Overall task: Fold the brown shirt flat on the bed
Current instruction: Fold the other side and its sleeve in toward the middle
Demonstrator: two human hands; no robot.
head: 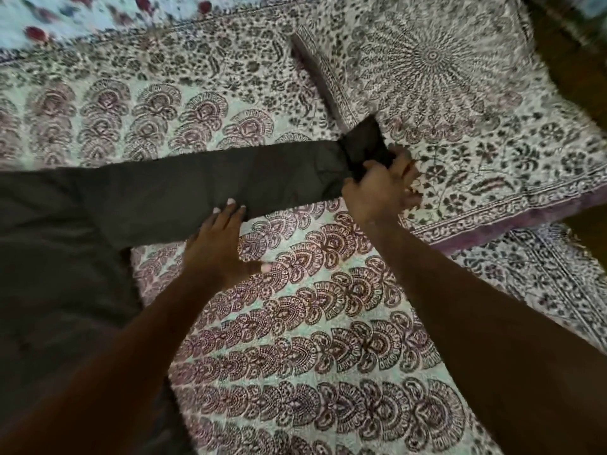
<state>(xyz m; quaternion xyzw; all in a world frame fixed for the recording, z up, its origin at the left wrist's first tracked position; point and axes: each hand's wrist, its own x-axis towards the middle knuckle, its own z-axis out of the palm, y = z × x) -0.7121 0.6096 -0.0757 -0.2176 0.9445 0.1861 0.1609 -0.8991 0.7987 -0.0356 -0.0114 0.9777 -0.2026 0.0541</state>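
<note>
The brown shirt (59, 257) lies spread over the left side of the bed, its body at the left edge of view. One long sleeve (203, 185) stretches out to the right across the patterned bedspread (328, 339). My left hand (220, 244) lies flat with straight fingers pressing on the sleeve's near edge at mid-length. My right hand (381, 188) grips the dark cuff (364, 142) at the sleeve's end, fingers curled round it, right beside the pillow.
A pillow (460, 110) in a matching print lies at the upper right, touching the cuff. A floral sheet (82, 14) shows at the top left. Dark floor or furniture (578, 60) borders the bed at the right.
</note>
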